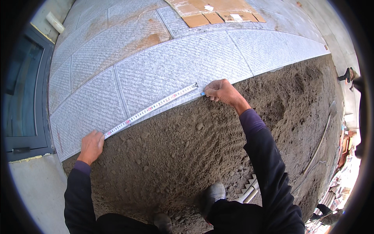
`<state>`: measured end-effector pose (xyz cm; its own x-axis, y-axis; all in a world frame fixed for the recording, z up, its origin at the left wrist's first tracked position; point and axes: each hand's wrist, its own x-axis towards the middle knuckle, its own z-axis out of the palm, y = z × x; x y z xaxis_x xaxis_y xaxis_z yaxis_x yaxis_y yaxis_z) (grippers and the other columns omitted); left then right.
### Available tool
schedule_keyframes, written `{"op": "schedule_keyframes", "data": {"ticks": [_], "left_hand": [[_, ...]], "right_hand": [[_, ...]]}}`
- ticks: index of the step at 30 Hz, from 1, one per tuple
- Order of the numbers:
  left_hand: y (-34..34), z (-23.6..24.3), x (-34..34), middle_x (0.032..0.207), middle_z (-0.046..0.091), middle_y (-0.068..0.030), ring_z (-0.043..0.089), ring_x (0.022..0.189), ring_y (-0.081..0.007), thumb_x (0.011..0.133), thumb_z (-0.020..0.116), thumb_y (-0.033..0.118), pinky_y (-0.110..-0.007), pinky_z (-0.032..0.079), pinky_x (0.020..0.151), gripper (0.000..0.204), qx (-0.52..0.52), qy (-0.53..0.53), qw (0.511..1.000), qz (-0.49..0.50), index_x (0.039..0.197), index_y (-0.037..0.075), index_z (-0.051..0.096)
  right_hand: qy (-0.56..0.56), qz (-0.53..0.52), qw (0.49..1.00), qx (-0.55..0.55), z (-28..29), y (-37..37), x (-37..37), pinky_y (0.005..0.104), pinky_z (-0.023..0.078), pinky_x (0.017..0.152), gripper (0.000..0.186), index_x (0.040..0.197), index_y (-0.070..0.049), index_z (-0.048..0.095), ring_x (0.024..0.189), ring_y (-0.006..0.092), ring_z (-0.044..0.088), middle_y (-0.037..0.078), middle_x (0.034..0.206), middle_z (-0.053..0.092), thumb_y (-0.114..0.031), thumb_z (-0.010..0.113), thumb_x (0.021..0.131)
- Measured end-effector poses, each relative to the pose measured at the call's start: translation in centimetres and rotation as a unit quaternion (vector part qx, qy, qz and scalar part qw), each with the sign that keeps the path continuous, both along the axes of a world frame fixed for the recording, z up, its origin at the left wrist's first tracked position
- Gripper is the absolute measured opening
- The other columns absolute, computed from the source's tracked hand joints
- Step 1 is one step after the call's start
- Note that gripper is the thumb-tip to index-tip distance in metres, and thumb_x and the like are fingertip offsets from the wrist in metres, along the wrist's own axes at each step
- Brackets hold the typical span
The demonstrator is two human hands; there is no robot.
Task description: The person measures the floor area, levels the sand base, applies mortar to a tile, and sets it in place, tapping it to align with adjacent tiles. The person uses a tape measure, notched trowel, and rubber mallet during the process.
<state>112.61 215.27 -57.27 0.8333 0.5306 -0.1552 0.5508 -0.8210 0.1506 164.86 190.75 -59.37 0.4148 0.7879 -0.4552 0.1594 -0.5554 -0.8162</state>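
Note:
My left hand (92, 146) is closed on a tape measure, its case hidden in my grip. The white tape blade (150, 108) runs up and to the right from it, over the front edge of the textured grey stone slabs (171, 66). Its dark end hook lies loose on the slab, just left of my right hand (225, 93). With thumb and fingers pinched, my right hand holds a small blue-tipped thing (203, 93) at the slab edge. Most of that thing is hidden by the fingers, so its kind does not show.
Loose brown sandy soil (167, 156) fills the ground before the slabs. A notched trowel (249, 189) lies near my shoe (215, 192). Flattened cardboard (210, 9) covers slabs farther off. At left stands a grey-framed glass door (27, 93); at right lies a long-handled tool (317, 144).

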Motion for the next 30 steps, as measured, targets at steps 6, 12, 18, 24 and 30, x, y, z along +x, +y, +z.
{"op": "schedule_keyframes", "data": {"ticks": [6, 12, 18, 24, 30], "left_hand": [[-0.1, 0.1, 0.1, 0.083, 0.054, -0.0169, 0.06, 0.077, -0.0412, 0.097, 0.063, 0.014, -0.051, 0.047, 0.067, 0.014, -0.002, -0.001, 1.0, 0.0, 0.087, 0.004, 0.058], [0.0, 0.1, 0.1, 0.083, 0.054, -0.0164, 0.06, 0.076, -0.0408, 0.097, 0.063, 0.014, -0.051, 0.047, 0.067, 0.015, -0.001, 0.004, 1.0, -0.001, 0.087, 0.004, 0.058], [0.0, 0.3, 0.3, 0.084, 0.055, -0.0162, 0.06, 0.076, -0.0407, 0.097, 0.063, 0.014, -0.051, 0.048, 0.067, 0.014, -0.003, 0.009, 1.0, 0.003, 0.088, 0.004, 0.059], [0.0, 0.2, 0.2, 0.084, 0.055, -0.016, 0.06, 0.076, -0.0406, 0.096, 0.064, 0.014, -0.051, 0.047, 0.067, 0.013, -0.004, 0.006, 1.0, 0.001, 0.089, 0.004, 0.059], [0.4, -0.1, -0.1, 0.082, 0.055, -0.0172, 0.06, 0.076, -0.042, 0.096, 0.063, 0.013, -0.052, 0.047, 0.066, 0.014, -0.013, -0.003, 1.0, -0.017, 0.087, 0.004, 0.058]], "right_hand": [[-0.01, -0.003, 1.0, -0.016, -0.1, 0.2, -0.1, 0.0296, 0.055, 0.062, 0.016, 0.102, 0.0, 0.079, 0.069, 0.0146, 0.068, 0.01, 0.085, 0.076, -0.011, 0.078, 0.091], [-0.018, -0.006, 1.0, -0.022, -0.1, 0.3, -0.3, 0.032, 0.059, 0.069, 0.017, 0.103, 0.001, 0.079, 0.071, 0.0153, 0.068, 0.011, 0.087, 0.076, -0.01, 0.077, 0.091], [-0.028, 0.008, 0.999, -0.033, 0.3, 0.7, -0.3, 0.0329, 0.059, 0.072, 0.017, 0.103, 0.002, 0.079, 0.073, 0.0155, 0.068, 0.013, 0.089, 0.076, -0.011, 0.078, 0.09], [-0.023, 0.024, 0.998, -0.058, 1.2, -0.2, 0.0, 0.031, 0.058, 0.068, 0.018, 0.101, 0.003, 0.078, 0.072, 0.0145, 0.067, 0.011, 0.085, 0.075, -0.011, 0.079, 0.09], [0.041, -0.071, 0.997, -0.003, 1.8, -5.6, 0.3, 0.0293, 0.054, 0.063, 0.019, 0.101, 0.003, 0.077, 0.07, 0.0141, 0.065, 0.009, 0.081, 0.073, -0.012, 0.08, 0.09]]}}
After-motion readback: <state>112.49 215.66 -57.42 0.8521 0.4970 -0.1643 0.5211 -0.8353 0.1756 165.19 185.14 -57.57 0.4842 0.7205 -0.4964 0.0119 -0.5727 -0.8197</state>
